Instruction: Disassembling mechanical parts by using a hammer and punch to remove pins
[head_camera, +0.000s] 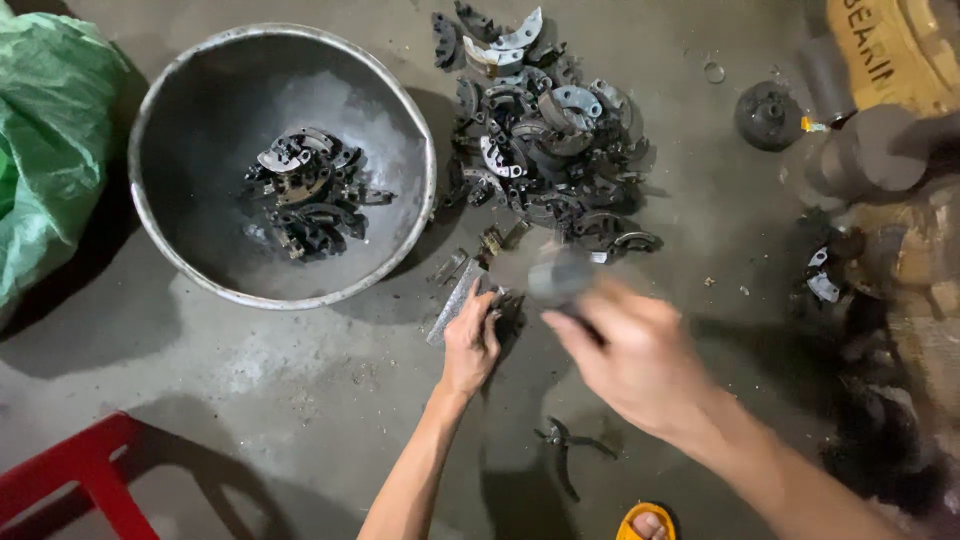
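Left hand (470, 340) pressed a metal part (455, 300) on the floor (300, 400); right hand (630, 355) gripped a blurred hammer (560, 278) above.

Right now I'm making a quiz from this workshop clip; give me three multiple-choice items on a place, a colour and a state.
1. Where do the pliers lie?
A in the metal basin
B on the floor between the forearms
C on the green bag

2. What colour is the stool at bottom left?
A red
B blue
C white

3. How is the left hand?
A lifted in the air
B inside the basin
C pressed down on a part on the floor

Answers: 1 B, they lie on bare concrete near the sandal; 2 A, its frame is red; 3 C, it rests on a dark part beside a flat metal piece.
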